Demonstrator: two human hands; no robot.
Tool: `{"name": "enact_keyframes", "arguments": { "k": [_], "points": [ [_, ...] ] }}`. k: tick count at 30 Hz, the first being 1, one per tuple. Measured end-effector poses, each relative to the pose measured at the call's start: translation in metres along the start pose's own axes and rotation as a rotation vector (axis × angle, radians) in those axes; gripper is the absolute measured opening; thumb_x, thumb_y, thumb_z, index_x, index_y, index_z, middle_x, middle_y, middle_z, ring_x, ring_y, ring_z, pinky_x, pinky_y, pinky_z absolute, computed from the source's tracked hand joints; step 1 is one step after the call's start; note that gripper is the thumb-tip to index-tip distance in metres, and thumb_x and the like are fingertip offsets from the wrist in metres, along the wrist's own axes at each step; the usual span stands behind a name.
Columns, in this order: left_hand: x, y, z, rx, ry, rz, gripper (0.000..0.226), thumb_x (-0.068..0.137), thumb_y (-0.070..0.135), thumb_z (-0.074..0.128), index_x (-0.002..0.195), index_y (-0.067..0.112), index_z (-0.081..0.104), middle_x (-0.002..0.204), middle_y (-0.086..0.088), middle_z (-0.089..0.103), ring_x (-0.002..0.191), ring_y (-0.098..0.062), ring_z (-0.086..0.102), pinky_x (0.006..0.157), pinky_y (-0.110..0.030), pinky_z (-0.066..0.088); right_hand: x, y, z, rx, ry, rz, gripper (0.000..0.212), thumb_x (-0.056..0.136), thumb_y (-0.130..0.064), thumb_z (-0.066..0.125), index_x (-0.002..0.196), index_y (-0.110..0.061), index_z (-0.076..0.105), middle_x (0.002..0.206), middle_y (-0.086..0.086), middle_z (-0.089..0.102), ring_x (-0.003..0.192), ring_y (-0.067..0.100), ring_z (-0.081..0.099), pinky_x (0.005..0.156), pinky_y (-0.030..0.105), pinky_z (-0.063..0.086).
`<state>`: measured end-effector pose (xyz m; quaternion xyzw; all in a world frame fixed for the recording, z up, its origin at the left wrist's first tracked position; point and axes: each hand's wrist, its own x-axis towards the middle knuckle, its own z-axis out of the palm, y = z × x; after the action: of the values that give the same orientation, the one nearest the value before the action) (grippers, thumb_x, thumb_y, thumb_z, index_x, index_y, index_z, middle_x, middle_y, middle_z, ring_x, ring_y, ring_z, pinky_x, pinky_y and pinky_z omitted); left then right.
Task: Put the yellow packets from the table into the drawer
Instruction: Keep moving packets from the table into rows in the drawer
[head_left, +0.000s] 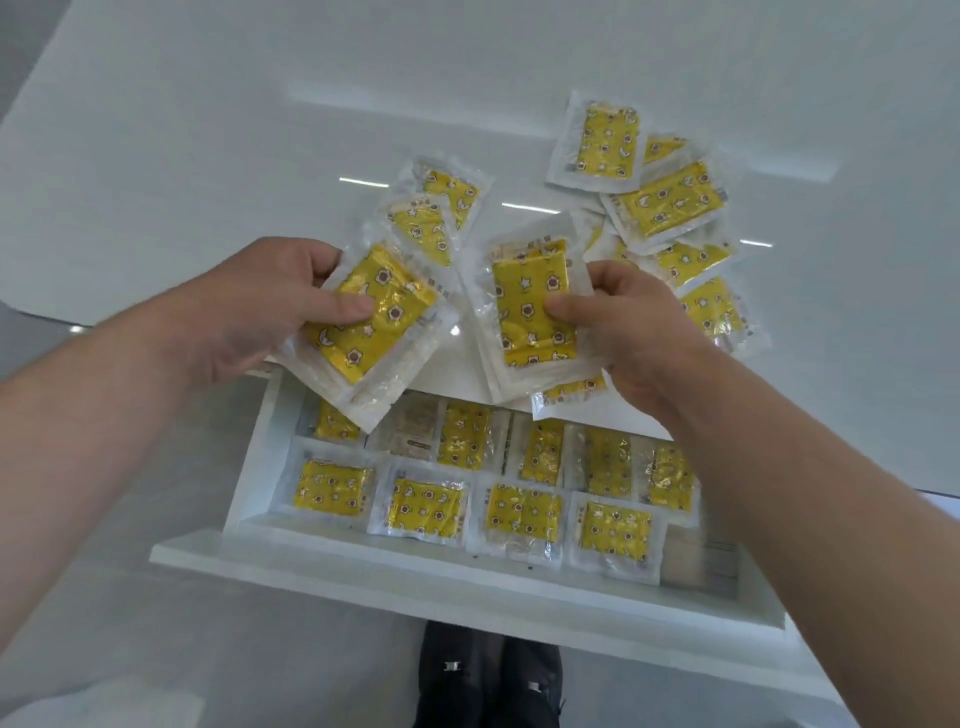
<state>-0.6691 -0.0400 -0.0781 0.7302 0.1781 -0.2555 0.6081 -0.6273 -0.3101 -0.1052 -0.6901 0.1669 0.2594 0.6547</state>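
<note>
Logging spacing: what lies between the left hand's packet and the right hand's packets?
In the head view, only a bare strip of white table separates the packet in the left hand from the packets in the right hand.

Bright, even overhead light streaks glare across the glossy white counter (208, 156); wide-angle edges bow, and detail seems slightly soft
</note>
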Motion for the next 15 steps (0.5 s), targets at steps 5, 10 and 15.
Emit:
{"name": "enact_keyframes", "arguments": {
  "k": [5, 10, 15],
  "points": [
    [-0.025, -0.019, -0.009, 0.285, -0.187, -0.101, 0.078, 0.021, 0.060, 0.088, 0.085, 0.019, 0.075, 0.090, -0.006, 0.076, 0.081, -0.022, 0.073, 0.071, -0.032, 0.057, -0.032, 0.018, 0.001, -0.180, -0.162, 0.004, 0.022, 0.075, -0.001, 0.077, 0.090, -0.014, 0.067, 0.077, 0.000, 0.074, 0.071, 0.015, 0.071, 0.065, 0.027, 0.054],
    [-0.029, -0.055, -0.011, 0.650, -0.242, -0.208, 0.018, 0.075, 0.015, 0.079, 0.091, 0.020, 0.073, 0.083, 0.005, 0.076, 0.077, -0.014, 0.073, 0.083, -0.038, 0.056, -0.056, 0.053, 0.015, -0.345, -0.315, 0.028, 0.021, 0.076, -0.003, 0.077, 0.092, -0.012, 0.068, 0.080, 0.000, 0.076, 0.071, 0.014, 0.073, 0.063, 0.019, 0.055],
    [-0.017, -0.101, -0.017, 0.824, -0.209, -0.214, 0.011, 0.077, 0.017, 0.077, 0.084, 0.022, 0.071, 0.075, 0.008, 0.073, 0.073, -0.011, 0.070, 0.073, -0.032, 0.055, -0.060, 0.103, 0.035, -0.496, -0.313, 0.080, 0.019, 0.077, -0.004, 0.077, 0.091, -0.014, 0.070, 0.085, 0.003, 0.076, 0.080, 0.020, 0.073, 0.076, 0.031, 0.059]
  ]
}}
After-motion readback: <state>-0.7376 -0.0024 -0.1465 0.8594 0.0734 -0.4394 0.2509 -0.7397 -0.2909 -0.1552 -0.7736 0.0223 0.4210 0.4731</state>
